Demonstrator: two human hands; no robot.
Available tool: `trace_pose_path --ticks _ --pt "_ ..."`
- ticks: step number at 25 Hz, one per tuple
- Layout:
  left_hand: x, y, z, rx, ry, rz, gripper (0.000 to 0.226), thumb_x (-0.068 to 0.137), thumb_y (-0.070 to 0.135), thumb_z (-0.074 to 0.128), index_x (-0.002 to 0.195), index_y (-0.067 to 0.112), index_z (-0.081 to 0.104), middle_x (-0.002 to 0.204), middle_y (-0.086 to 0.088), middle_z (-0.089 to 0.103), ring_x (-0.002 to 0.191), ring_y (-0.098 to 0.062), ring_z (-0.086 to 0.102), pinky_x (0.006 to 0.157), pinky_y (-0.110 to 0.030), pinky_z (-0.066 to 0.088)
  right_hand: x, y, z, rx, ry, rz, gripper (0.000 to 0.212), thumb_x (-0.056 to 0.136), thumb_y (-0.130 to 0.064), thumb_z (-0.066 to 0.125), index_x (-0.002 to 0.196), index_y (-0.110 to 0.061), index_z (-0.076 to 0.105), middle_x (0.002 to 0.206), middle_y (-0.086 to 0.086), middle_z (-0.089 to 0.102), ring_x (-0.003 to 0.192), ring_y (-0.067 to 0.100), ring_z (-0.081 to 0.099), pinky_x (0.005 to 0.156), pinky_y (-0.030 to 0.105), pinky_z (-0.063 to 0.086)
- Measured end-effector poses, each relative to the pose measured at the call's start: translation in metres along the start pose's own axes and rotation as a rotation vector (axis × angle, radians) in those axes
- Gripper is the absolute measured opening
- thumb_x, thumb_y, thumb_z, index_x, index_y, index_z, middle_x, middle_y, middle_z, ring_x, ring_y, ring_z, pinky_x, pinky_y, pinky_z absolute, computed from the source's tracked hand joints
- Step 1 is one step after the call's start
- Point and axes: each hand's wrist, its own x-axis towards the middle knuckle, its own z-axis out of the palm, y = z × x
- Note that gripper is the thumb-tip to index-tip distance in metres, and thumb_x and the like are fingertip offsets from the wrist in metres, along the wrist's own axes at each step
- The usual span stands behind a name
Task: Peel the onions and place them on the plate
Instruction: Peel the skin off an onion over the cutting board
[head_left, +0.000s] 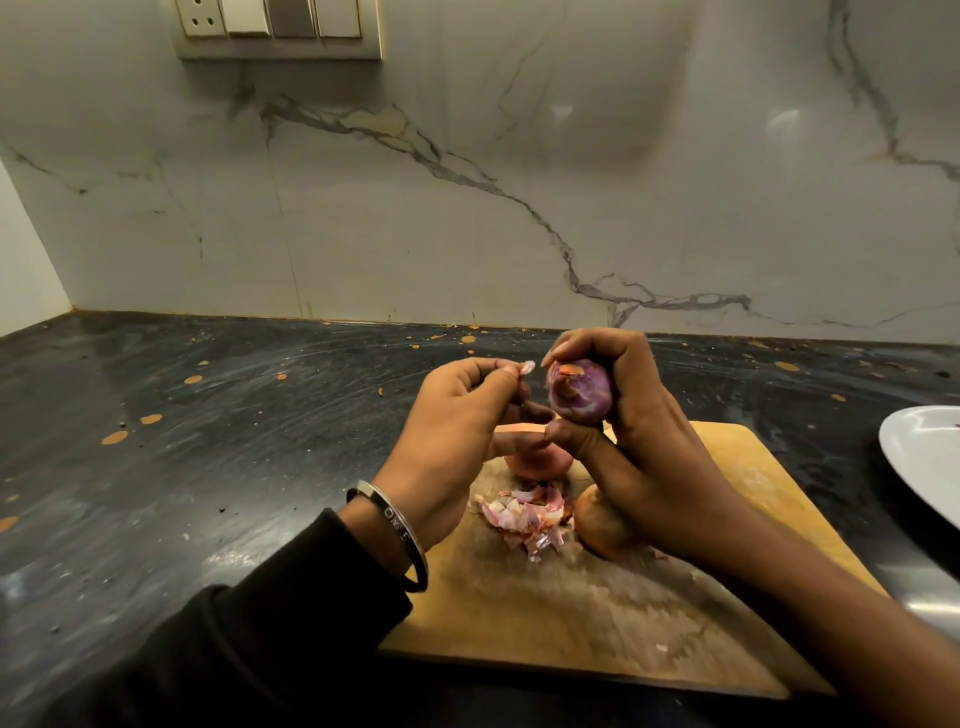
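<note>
My right hand (639, 426) grips a purple onion (582, 392), mostly bare of skin, above the wooden cutting board (597, 597). My left hand (457, 415) pinches a small scrap of onion skin (683, 367) between thumb and fingers, just left of the onion. Two unpeeled onions lie on the board: one (535, 462) partly hidden under my hands, another (605, 525) below my right wrist. A heap of peels (524, 517) lies between them. The white plate (919, 462) shows at the right edge.
The board lies on a dark stone counter (208, 441) spotted with orange flecks. A marble backsplash (467, 182) rises behind, with a switch panel (278, 26) at the top left. A wall corner closes the far left.
</note>
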Motion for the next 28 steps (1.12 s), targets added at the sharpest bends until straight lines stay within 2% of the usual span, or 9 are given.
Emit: trace_pose_path --ticks 3,5,7,9,14,17,20,25,28 --pt "0.002 0.004 -0.002 0.124 0.046 0.028 0.026 0.1 0.02 0.036 0.077 0.013 0.046 0.069 -0.004 0.043 0.06 -0.017 0.051 0.054 -0.036 0.047 0.0 0.002 -0.002 0.066 -0.02 0.119 0.042 0.088 -0.017 0.063 0.122 -0.034 0.044 0.118 -0.008 0.051 0.103 0.012 0.055 0.085 0.024 0.049" --pt "0.002 0.004 -0.004 0.386 0.056 0.089 0.028 0.094 0.027 0.033 0.07 0.014 0.038 0.064 -0.001 0.036 0.062 -0.02 0.037 0.057 -0.041 0.034 -0.001 0.004 -0.004 0.097 -0.027 0.173 0.041 0.089 -0.02 0.062 0.124 -0.036 0.046 0.118 -0.007 0.053 0.101 0.01 0.055 0.083 0.019 0.045" --pt "0.0 0.005 -0.006 0.647 0.022 0.178 0.04 0.094 0.035 0.036 0.069 0.005 0.039 0.063 -0.004 0.039 0.062 -0.019 0.036 0.059 -0.05 0.034 -0.001 0.004 -0.004 0.125 -0.036 0.204 0.043 0.089 -0.022 0.062 0.127 -0.034 0.047 0.115 -0.014 0.055 0.101 0.009 0.058 0.084 0.017 0.046" --pt "-0.001 0.005 -0.007 0.76 -0.024 0.248 0.044 0.099 0.037 0.046 0.07 0.004 0.05 0.059 -0.002 0.046 0.057 -0.017 0.041 0.06 -0.048 0.041 -0.002 0.005 -0.005 0.132 -0.036 0.229 0.042 0.088 -0.025 0.063 0.125 -0.034 0.044 0.108 -0.024 0.056 0.098 0.008 0.06 0.083 0.018 0.049" --pt "0.002 0.009 -0.013 0.689 0.026 0.381 0.008 0.096 0.025 0.061 0.095 0.021 0.068 0.081 0.008 0.068 0.074 -0.006 0.063 0.071 -0.03 0.055 0.001 0.007 -0.008 0.149 0.014 0.259 0.023 0.094 -0.037 0.056 0.117 -0.033 0.05 0.1 -0.013 0.061 0.083 0.009 0.059 0.073 0.027 0.051" --pt "0.003 0.009 -0.012 0.599 -0.006 0.467 0.015 0.093 0.014 0.065 0.105 0.019 0.074 0.095 0.008 0.074 0.087 -0.008 0.069 0.08 -0.034 0.058 0.001 0.01 -0.009 0.257 -0.006 0.292 0.023 0.098 -0.035 0.05 0.119 -0.027 0.057 0.09 -0.013 0.061 0.073 0.007 0.054 0.062 0.019 0.045" --pt "0.0 0.005 -0.008 0.625 0.019 0.556 0.015 0.091 0.012 0.068 0.102 0.017 0.076 0.093 0.009 0.074 0.085 -0.005 0.069 0.077 -0.028 0.058 0.0 0.01 -0.009 0.422 -0.046 0.367 0.03 0.1 -0.037 0.044 0.121 -0.022 0.06 0.083 -0.006 0.061 0.064 0.006 0.049 0.054 0.017 0.04" --pt "0.003 0.003 -0.009 0.599 0.02 0.554 0.016 0.09 0.006 0.066 0.098 0.016 0.076 0.088 0.008 0.074 0.08 -0.001 0.068 0.065 -0.01 0.05 0.0 0.008 -0.008 0.54 -0.055 0.44 0.039 0.099 -0.04 0.039 0.12 -0.018 0.063 0.082 -0.002 0.065 0.062 0.008 0.051 0.054 0.019 0.043" --pt "0.002 0.002 -0.008 0.614 0.021 0.571 0.015 0.091 0.007 0.065 0.099 0.016 0.075 0.09 0.008 0.073 0.083 -0.002 0.068 0.065 -0.012 0.052 -0.001 0.006 -0.009 0.547 -0.059 0.45 0.04 0.103 -0.04 0.038 0.123 -0.013 0.061 0.082 -0.007 0.065 0.065 0.005 0.053 0.056 0.018 0.044"
